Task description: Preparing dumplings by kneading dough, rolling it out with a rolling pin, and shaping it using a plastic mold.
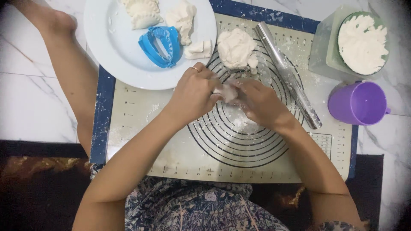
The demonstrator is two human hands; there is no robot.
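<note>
My left hand [193, 92] and my right hand [258, 100] meet over the middle of a baking mat [141, 124] with printed circles. Both pinch a small piece of white dough [226, 91] between their fingers. A ring sits on a finger of the left hand. Just beyond the hands lies a larger lump of dough [235, 48] on the mat.
A white plate [107, 42] at the back left holds a blue dumpling press [160, 46], a shaped dumpling [143, 13] and dough pieces. A metal rolling pin [287, 75] lies to the right. A flour container [361, 38] and a purple cup [357, 103] stand at the far right.
</note>
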